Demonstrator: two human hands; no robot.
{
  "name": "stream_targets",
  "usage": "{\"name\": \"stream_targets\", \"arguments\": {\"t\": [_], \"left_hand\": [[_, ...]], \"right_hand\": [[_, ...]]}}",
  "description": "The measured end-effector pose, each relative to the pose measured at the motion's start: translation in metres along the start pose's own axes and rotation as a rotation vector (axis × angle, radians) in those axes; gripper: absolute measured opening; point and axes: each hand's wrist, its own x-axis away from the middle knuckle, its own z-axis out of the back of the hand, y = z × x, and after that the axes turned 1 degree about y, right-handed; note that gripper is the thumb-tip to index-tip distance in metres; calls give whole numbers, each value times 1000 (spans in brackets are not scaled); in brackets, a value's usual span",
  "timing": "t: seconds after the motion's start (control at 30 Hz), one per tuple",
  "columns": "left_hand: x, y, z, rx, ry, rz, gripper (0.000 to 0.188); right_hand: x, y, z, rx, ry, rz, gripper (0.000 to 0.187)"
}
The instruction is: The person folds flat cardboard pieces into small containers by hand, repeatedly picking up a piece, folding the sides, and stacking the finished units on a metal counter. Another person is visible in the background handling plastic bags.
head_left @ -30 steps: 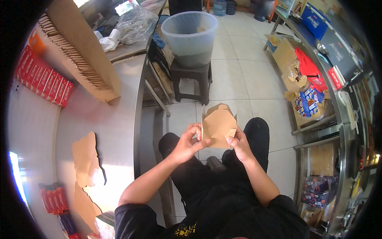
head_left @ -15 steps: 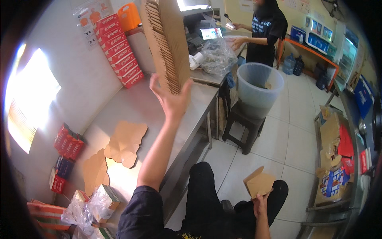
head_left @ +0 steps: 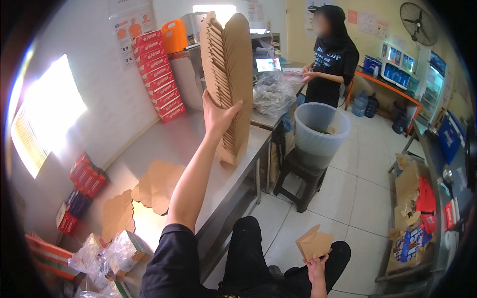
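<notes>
A tall stack of nested brown cardboard food boxes [head_left: 239, 59] stands upright over the far part of the steel table. My left hand [head_left: 218, 118] grips it low down, with the thumb on the right side and the fingers round the left. Down by my right knee, my right hand [head_left: 316, 270] holds a single brown cardboard food box [head_left: 315, 243], partly folded with its flaps raised. Flat brown cardboard blanks [head_left: 158, 185] lie on the table left of my left forearm, with more blanks [head_left: 118, 217] beside them.
Red boxes [head_left: 158, 74] are piled against the wall. A translucent bucket [head_left: 318, 141] stands on a black stool [head_left: 300, 186], with a co-worker [head_left: 330, 59] behind it. Plastic-wrapped boxes [head_left: 124, 253] sit at the table's near left. A shelf unit [head_left: 412, 265] runs along the right.
The stack and my left hand sit lower and farther right in view, and the stack's bottom end now shows. My view has tilted up. The co-worker's hands have come together.
</notes>
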Motion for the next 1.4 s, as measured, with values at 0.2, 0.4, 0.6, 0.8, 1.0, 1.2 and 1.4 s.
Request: {"name": "stream_targets", "arguments": {"t": [0.2, 0.4, 0.6, 0.8, 1.0, 1.2, 1.4], "left_hand": [[54, 52, 33, 443, -285, 140, 115], [175, 97, 64, 616, -427, 199, 108], [288, 90, 93, 113, -526, 206, 118], [322, 105, 97, 12, -533, 132, 119], [335, 114, 89, -112, -578, 95, 121], [346, 113, 87, -83, -609, 81, 123], [346, 114, 87, -80, -589, 56, 123]], "right_hand": [[-11, -25, -1, 18, 12, 71, 70], [2, -68, 4, -65, -5, 206, 88], [-7, -154, -12, 67, 1, 541, 95], [-5, -300, -94, 231, -81, 935, 112], [34, -393, -226, 540, -136, 1092, 121], [54, -422, -268, 1119, -94, 993, 122], [61, -417, -269, 1040, -210, 895, 121]]}}
